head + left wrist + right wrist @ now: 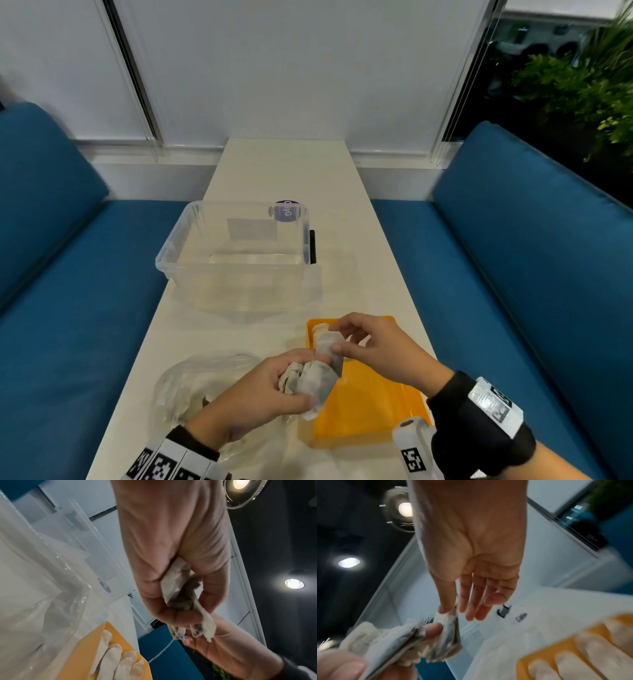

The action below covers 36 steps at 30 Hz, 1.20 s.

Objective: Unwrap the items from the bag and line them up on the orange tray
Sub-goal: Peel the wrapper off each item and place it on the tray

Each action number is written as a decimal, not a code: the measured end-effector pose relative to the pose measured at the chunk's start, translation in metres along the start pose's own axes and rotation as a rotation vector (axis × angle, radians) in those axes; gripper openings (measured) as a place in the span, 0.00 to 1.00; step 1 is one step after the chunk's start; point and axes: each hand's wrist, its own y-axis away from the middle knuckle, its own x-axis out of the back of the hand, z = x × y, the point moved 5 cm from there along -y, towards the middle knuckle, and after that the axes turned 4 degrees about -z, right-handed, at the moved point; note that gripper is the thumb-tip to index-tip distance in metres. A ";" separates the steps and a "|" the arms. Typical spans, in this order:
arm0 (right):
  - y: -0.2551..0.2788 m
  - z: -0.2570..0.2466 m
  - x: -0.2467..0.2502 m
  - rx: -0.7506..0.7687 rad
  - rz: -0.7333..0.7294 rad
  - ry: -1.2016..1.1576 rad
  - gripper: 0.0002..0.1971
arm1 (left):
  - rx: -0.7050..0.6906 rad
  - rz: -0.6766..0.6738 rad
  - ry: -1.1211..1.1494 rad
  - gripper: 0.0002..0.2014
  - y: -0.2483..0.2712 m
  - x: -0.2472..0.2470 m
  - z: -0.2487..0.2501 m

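My left hand [301,380] grips a crumpled white paper-wrapped item [317,382] just above the left edge of the orange tray [363,411]. With thumb and forefinger my right hand [337,340] pinches a loose flap of the wrapper and holds it up; its other fingers stay straight [471,601]. The left wrist view shows the paper bunched inside my left hand [180,601]. Several white unwrapped pieces [109,655] lie side by side at the tray's far end, mostly hidden behind my right hand in the head view. The clear plastic bag [191,380] lies crumpled left of the tray.
A clear plastic bin [236,253] stands on the white table [284,171] beyond the tray, with a black latch on its right side. Blue cushioned benches [496,274] flank the narrow table on both sides. Plants stand at the far right.
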 end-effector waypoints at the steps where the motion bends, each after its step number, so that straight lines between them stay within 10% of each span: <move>1: 0.000 0.005 0.000 -0.010 0.001 -0.062 0.08 | -0.002 0.003 0.037 0.22 -0.001 0.000 -0.001; 8: 0.003 0.041 0.003 -0.068 0.058 -0.266 0.04 | 0.061 0.046 0.055 0.27 -0.002 0.002 -0.012; 19: -0.017 0.160 0.037 -0.486 0.151 0.341 0.13 | 0.117 0.247 0.114 0.31 0.033 0.035 -0.032; 36: -0.050 0.149 0.026 -0.414 0.117 0.786 0.16 | 0.201 0.257 0.149 0.29 0.045 0.038 -0.041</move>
